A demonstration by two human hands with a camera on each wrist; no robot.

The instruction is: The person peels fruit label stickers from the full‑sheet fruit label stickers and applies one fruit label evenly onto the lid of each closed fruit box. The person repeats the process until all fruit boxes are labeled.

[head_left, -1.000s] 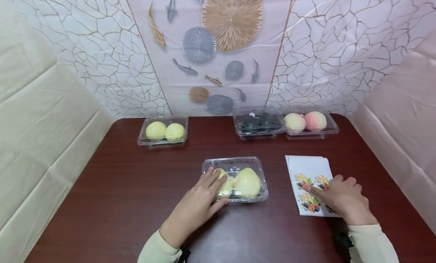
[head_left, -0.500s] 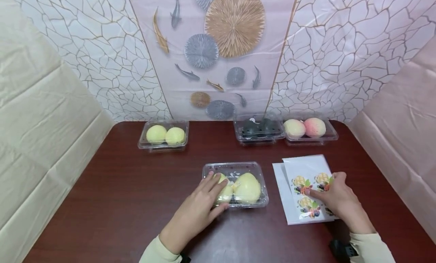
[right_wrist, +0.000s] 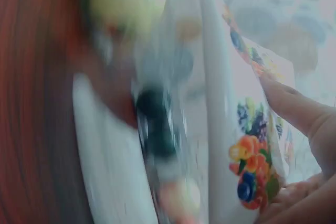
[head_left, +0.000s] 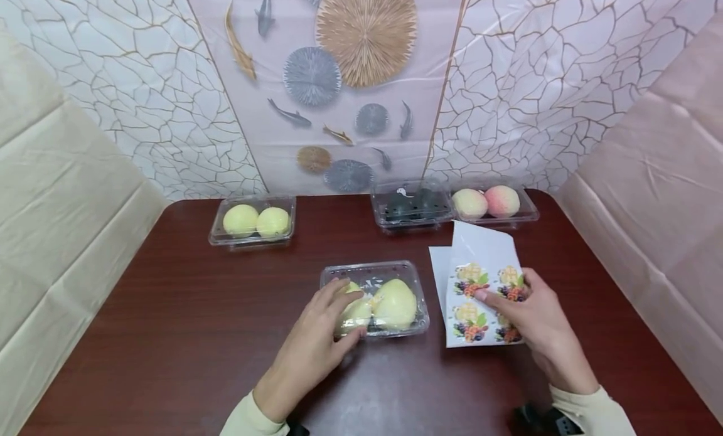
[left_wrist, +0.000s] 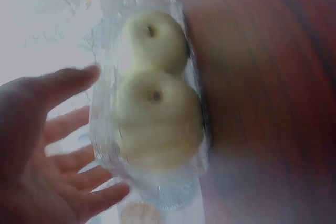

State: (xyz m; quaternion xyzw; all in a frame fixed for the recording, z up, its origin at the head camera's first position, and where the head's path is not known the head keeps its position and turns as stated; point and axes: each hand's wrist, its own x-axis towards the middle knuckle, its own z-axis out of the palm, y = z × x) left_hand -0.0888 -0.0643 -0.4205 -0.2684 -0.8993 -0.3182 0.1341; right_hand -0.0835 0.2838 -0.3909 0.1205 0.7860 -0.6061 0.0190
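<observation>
In the head view, a clear plastic clamshell box (head_left: pixel 373 273) with two pale yellow, pear-like fruits (head_left: pixel 395 304) stands mid-table. My left hand (head_left: pixel 307 335) is over its left end, fingers spread and relaxed; whether the fingertips touch the lid I cannot tell. The left wrist view shows that hand (left_wrist: pixel 58 150) beside the box (left_wrist: pixel 105 124). My right hand (head_left: pixel 545 323) pinches a white sheet printed with fruit pictures (head_left: pixel 480 254), thumb on the front, fingers behind. Another white sheet (head_left: pixel 439 263) lies partly hidden beneath it. The right wrist view shows the raised sheet (right_wrist: pixel 226 129) bent.
Along the table's back edge stand clear boxes: one with yellow fruits (head_left: pixel 241 221) at left, one with dark green fruits (head_left: pixel 415 205), and one with peaches (head_left: pixel 503 201) at right. A patterned backdrop (head_left: pixel 350 135) rises behind the dark red-brown table (head_left: pixel 169 335).
My right hand has picked up the top printed sheet and moved it left, off the sheet below. My left hand's fingers have lifted slightly over the box. The head view has shifted a little.
</observation>
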